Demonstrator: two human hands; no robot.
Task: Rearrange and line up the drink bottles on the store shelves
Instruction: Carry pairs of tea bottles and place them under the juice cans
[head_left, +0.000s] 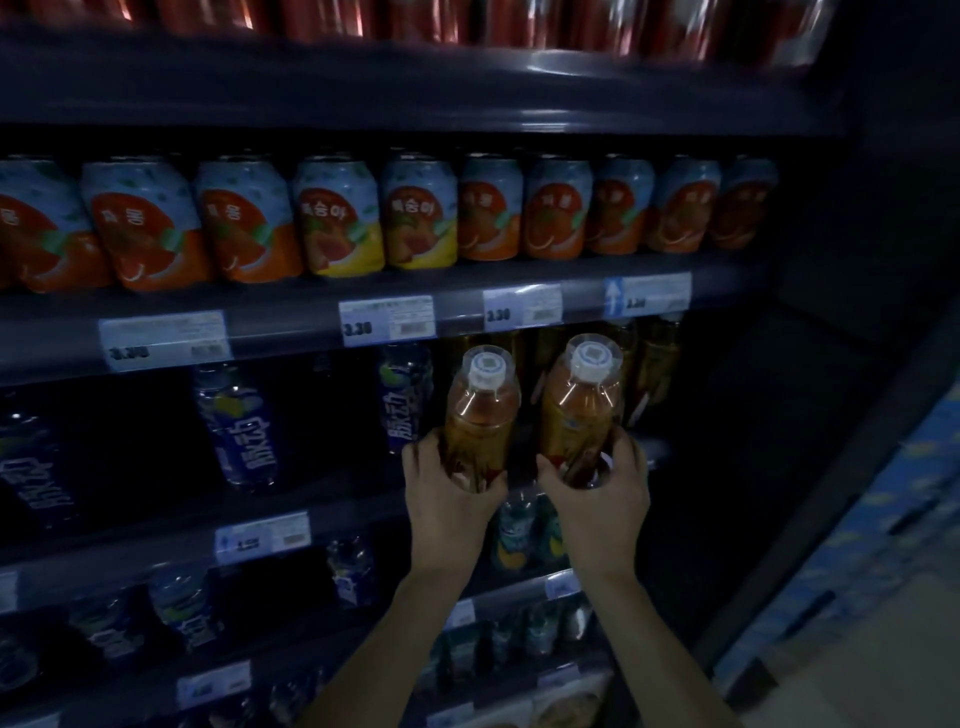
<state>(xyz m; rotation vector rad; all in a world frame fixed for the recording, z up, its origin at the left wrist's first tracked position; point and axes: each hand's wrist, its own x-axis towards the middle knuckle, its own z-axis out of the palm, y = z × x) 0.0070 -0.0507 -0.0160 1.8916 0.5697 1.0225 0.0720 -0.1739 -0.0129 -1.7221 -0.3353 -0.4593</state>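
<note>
I hold two amber tea bottles with white caps side by side, in front of the third shelf. My left hand (449, 499) grips the base of the left tea bottle (480, 410). My right hand (602, 493) grips the base of the right tea bottle (582, 400). Both bottles tilt with their caps towards me. More amber bottles (657, 364) stand behind them at the right end of the shelf. Blue-labelled drink bottles (241, 426) stand apart further left on the same shelf.
Above runs a row of orange and peach drink cans (337, 218) over a shelf edge (291, 322) with price tags. Red cans (467, 21) fill the top shelf. Lower shelves hold small dark bottles (353, 571). Blue packs (852, 545) are stacked at the right.
</note>
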